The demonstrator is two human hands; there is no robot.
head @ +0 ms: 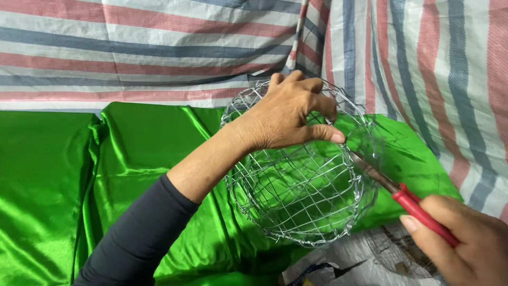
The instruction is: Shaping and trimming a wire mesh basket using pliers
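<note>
Head view: a round wire mesh basket (304, 185) lies on its side on green satin cloth (132, 169). The left hand (286, 114) grips the basket's upper rim, fingers (323, 135) pinched on wire. At the basket's right edge, red-handled pliers (402, 198) touch the mesh, clenched in the right hand (465, 241). Behind the basket hangs a striped tarp (159, 47).

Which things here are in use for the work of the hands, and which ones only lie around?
In use:
- wire mesh basket, held by the left hand
- red-handled pliers, in the right hand

Lying about:
- green satin cloth
- striped tarp
- small wire mesh piece
</note>
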